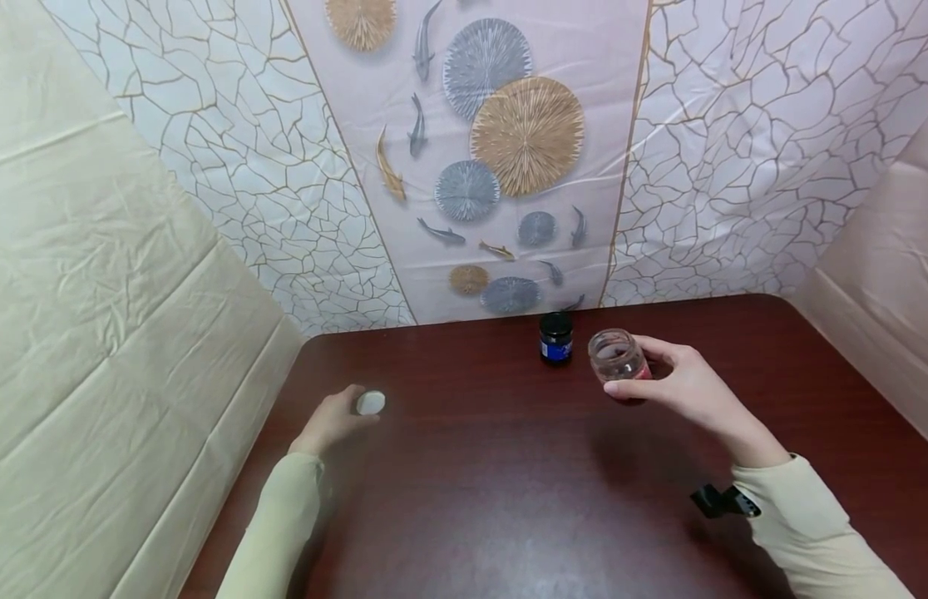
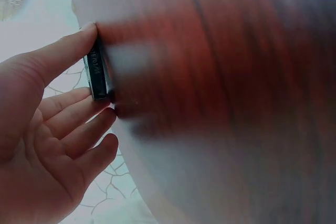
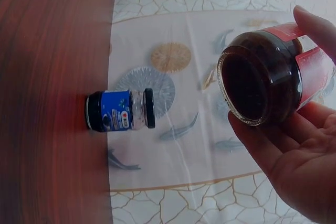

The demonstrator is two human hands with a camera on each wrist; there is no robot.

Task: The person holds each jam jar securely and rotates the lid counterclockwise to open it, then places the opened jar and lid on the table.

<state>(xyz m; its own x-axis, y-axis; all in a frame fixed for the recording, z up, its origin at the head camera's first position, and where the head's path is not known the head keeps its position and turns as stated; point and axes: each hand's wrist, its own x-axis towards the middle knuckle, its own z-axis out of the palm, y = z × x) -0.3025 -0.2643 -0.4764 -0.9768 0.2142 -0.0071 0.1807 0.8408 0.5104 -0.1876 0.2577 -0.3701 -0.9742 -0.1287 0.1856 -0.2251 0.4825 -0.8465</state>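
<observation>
My left hand [image 1: 332, 423] pinches a round jar lid [image 1: 371, 403] above the left part of the table, its pale face showing in the head view. In the left wrist view the lid [image 2: 96, 72] is edge-on and dark, held between thumb and fingertips, with printed digits on its rim. On the other side, my right hand [image 1: 688, 384] grips an uncapped glass jar [image 1: 614, 351] with a red label, raised off the table. Dark contents fill its lower part in the right wrist view, where the jar [image 3: 252, 85] is seen from its base.
A second jar [image 1: 556, 339], blue-labelled and with a dark lid on, stands upright near the back edge of the brown table [image 1: 464, 466], left of the held jar. Patterned cloth [image 1: 524, 50] hangs behind, and beige cloth [image 1: 97, 333] flanks the table.
</observation>
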